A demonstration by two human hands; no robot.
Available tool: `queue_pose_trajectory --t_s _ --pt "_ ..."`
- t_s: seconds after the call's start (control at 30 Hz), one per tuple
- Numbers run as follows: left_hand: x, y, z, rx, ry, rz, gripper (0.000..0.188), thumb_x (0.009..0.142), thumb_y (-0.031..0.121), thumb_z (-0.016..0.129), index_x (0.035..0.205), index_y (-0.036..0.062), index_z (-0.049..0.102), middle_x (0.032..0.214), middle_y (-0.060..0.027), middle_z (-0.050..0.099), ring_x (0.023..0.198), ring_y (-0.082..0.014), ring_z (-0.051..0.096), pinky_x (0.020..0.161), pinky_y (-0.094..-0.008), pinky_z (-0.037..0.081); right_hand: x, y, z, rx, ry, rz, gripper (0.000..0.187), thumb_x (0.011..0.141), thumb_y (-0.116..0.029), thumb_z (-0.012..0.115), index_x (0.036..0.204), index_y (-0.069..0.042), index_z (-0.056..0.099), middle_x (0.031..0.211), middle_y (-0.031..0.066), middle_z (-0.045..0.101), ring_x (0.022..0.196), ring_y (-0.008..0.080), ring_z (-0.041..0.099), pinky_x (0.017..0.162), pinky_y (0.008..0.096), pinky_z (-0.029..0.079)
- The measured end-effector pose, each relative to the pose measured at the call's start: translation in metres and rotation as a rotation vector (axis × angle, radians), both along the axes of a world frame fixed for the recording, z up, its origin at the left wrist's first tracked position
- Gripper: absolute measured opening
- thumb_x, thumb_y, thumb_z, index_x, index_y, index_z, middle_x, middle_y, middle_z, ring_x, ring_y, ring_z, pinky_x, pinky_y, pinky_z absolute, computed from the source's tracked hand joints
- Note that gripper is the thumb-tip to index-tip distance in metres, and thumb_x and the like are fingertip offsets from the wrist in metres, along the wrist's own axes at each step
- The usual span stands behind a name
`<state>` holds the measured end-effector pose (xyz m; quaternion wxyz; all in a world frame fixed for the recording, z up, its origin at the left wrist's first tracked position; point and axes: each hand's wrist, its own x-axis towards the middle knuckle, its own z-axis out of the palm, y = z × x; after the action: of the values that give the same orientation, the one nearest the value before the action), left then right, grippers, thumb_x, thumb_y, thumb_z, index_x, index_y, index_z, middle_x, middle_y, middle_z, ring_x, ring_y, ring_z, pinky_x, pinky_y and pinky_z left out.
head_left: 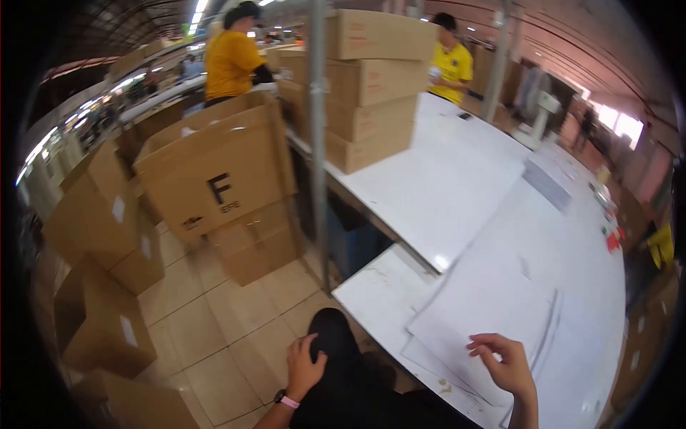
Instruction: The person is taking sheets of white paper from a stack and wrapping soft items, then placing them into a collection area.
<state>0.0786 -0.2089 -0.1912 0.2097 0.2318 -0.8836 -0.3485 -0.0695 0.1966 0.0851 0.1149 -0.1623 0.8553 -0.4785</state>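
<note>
My left hand [304, 365], with a dark watch and a pink band at its wrist, rests on my black-trousered knee [334, 336]. Its fingers lie loosely apart, holding nothing. Over the white table, my right hand [499, 359] hovers at or just above large white sheets [464, 307]. Loosely bent fingers and a thumb standing off from them show nothing held. The sheets overlap in a loose pile, one corner reaching toward the table's near edge. I cannot tell whether the fingertips touch the top sheet.
Brown cartons [371, 93] are stacked on the table beside a grey metal post [317, 157]. A big open carton [214, 171] and more boxes [107, 314] stand on the tiled floor. A paper stack [549, 182] lies farther off. Two people in yellow shirts [230, 61] stand beyond.
</note>
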Motion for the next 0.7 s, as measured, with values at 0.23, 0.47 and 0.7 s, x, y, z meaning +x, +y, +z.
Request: queue_pose_trajectory --t_s 0.23,0.47,0.7 --pt "-0.029 -0.017 -0.027 0.081 0.029 -0.06 0.042 0.104 0.012 0.075 0.144 0.0047 0.069 0.135 -0.0226 0.072 0.126 -0.0429 0.069 0.111 -0.0525 0.055 0.042 0.085 -0.034 0.28 0.415 -0.425 0.027 0.101 -0.003 0.078 0.128 -0.005 0.08 0.142 0.0164 0.078 0.139 0.0384 0.068 0.121 0.0488 0.053" --pt "-0.057 -0.003 0.0 0.228 -0.245 -0.286 0.046 0.119 0.023 0.062 0.155 -0.0054 0.064 0.15 -0.0333 0.069 0.13 -0.0448 0.073 0.113 -0.0486 0.058 0.073 0.111 -0.065 0.349 0.35 -0.52 0.04 0.103 -0.01 0.08 0.143 -0.012 0.077 0.168 0.018 0.06 0.163 0.0492 0.043 0.133 0.0589 0.042" --pt "-0.089 0.039 0.206 0.559 -0.37 -0.974 0.037 0.119 0.02 0.067 0.151 0.001 0.073 0.121 -0.014 0.086 0.117 -0.021 0.078 0.111 -0.038 0.058 0.098 0.173 -0.079 0.471 0.306 -0.667 0.045 0.102 -0.012 0.082 0.146 -0.011 0.074 0.171 0.0216 0.056 0.166 0.0516 0.038 0.137 0.0638 0.034"
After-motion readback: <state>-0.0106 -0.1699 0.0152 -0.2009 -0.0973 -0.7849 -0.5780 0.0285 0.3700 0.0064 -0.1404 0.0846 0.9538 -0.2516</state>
